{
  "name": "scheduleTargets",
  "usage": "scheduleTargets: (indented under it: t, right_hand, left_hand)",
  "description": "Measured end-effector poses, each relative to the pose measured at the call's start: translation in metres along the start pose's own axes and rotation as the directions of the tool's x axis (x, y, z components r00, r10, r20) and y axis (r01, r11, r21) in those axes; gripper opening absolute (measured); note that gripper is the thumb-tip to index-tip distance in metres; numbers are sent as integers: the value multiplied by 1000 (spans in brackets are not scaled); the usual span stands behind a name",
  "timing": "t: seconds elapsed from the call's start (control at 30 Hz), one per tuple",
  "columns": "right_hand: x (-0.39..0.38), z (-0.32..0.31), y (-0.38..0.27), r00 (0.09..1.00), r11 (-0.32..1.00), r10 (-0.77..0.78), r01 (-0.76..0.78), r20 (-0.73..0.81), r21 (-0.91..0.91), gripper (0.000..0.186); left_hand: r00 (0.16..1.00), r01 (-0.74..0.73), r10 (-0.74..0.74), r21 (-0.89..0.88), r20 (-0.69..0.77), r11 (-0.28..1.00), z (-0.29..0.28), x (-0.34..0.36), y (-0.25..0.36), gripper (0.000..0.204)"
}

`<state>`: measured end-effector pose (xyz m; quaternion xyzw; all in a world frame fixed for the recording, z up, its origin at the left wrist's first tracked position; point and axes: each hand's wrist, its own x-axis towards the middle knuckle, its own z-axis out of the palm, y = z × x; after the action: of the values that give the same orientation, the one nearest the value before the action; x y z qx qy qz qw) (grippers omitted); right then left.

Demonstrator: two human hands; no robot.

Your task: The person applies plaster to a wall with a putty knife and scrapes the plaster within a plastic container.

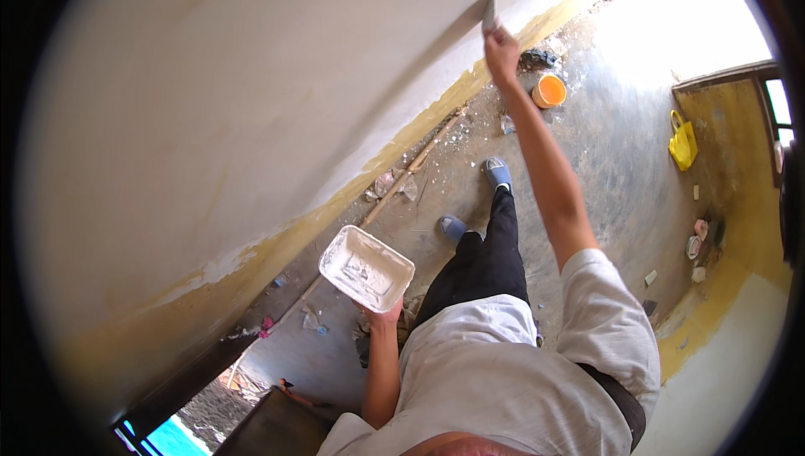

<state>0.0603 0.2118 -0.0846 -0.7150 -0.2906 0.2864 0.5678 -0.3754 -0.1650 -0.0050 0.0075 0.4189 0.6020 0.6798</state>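
My right arm is stretched far up and ahead, and my right hand [502,55] is closed around a putty knife [491,13]. The blade is at the white-coated wall [251,87]; whether its edge touches cannot be made out. Low in front of me, my left hand [384,313] supports a white rectangular tub [339,258] from below, its fingers mostly hidden beneath it. White putty [369,276] is smeared over the inside of the tub.
Along the wall's yellow lower strip lies a long bamboo pole [436,139], with debris and scraps around it. An orange bucket [549,91] stands near my right forearm. A yellow bag [682,142] rests by the right wall. A bright doorway [704,12] opens at the far right.
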Motion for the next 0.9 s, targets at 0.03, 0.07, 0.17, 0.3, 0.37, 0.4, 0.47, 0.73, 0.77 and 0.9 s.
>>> scheduleTargets:
  t: [0.03, 0.07, 0.17, 0.3, 0.37, 0.4, 0.47, 0.73, 0.77, 0.9]
  right_hand:
    - [-34, 16, -11, 1000, 1000, -12, 12, 15, -23, 36]
    - [-67, 31, -23, 999, 999, -24, 26, 28, -45, 38]
    - [-193, 80, -79, 997, 998, -51, 49, 59, 38, 45]
    - [-325, 146, -100, 964, 953, -264, 256, 33, 164, 40]
    - [-379, 161, -113, 954, 946, -276, 249, 113, 209, 42]
    - [-396, 163, -109, 952, 943, -287, 261, 109, 205, 42]
    - [-420, 162, -97, 931, 963, -258, 224, 260, 152, 46]
    - [-398, 48, -56, 942, 993, -98, 72, 320, 94, 30]
    - [-377, 29, -51, 964, 995, -73, 55, 254, 81, 29]
    - [-263, -62, -40, 966, 966, -259, 258, -21, -17, 28]
  left_hand:
    - [1000, -8, 8, 0, -15, 1000, -1, -5, 7, 69]
    - [1000, -14, 14, -1, -28, 1000, -1, -8, 14, 70]
    - [997, -57, 54, -48, -57, 997, -9, -27, 34, 70]
    - [992, -124, 121, -94, -33, 988, -25, -45, 58, 68]
    - [994, -105, 105, -140, -3, 985, -29, -55, 65, 66]
    - [995, -101, 103, -148, 6, 984, -32, -56, 65, 66]
    - [997, -79, 78, -177, -16, 981, -37, -53, 66, 65]
    - [983, -76, 112, -233, 145, 970, 28, -64, 80, 61]
    - [970, -78, 129, -242, 205, 967, 40, -63, 76, 59]
    - [969, -11, 69, -240, 236, 971, 76, -42, 52, 59]
